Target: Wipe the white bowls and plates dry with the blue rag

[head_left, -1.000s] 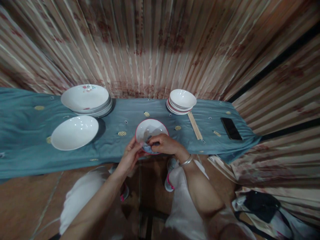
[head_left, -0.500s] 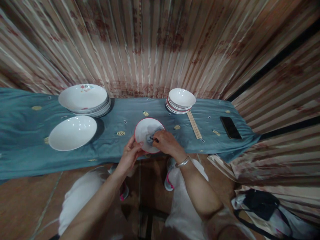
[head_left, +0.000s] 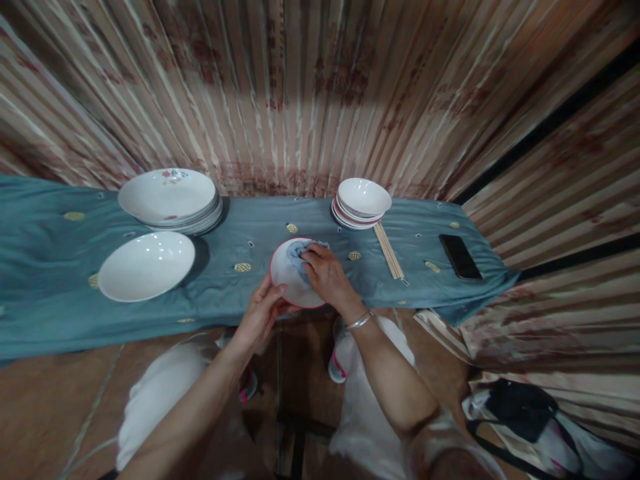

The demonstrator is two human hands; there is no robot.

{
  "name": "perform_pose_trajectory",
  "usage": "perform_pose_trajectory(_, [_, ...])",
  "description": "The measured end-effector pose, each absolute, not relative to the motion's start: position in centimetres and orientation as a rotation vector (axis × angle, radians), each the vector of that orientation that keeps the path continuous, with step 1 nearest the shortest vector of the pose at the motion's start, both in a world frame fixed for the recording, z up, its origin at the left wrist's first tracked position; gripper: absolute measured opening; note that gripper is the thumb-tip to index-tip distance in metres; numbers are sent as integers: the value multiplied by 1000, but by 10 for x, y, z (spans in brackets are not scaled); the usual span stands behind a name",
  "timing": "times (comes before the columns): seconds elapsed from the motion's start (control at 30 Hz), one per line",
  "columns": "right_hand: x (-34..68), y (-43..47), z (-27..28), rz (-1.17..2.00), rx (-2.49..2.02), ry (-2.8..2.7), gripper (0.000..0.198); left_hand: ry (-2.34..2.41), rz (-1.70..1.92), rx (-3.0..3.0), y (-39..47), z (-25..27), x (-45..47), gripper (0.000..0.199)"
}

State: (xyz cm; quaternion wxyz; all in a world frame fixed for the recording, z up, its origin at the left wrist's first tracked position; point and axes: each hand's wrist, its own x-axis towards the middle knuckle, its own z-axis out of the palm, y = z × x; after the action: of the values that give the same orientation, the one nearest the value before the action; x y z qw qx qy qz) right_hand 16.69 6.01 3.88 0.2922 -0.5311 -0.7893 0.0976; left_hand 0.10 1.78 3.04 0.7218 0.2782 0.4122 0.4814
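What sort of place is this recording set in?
Probably an indoor, curtained-off spot, perhaps in a home; I can't be sure. Patterned curtains hang behind a table covered with a blue tablecloth, which holds a stack of dishes.

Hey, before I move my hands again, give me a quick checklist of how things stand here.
1. Left hand steadying the red-rimmed bowl: ok, thumb over the rim.
2. Blue cloth in the right hand: ok, at the bowl's far side.
3. Chopsticks apart from the bowl: ok, off to its right.
4. Phone away from both hands: ok, near the table's right end.
5. Bowl's inside fully dry: cannot tell, partly covered.
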Motion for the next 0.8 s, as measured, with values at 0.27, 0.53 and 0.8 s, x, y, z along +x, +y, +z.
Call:
perform_pose_trajectory(0.27, [166,60,39,550,-1194,-2091,41,876,1053,607,18,28,0,62])
perform_pose_trajectory(0.53, [153,47,50,607,-1122,-2146,42,852,1042,615,17,25,0,60])
perform_pose_trajectory(0.8, [152,50,48,481,-1340,-2133,47,852,1036,666,15,24,3,58])
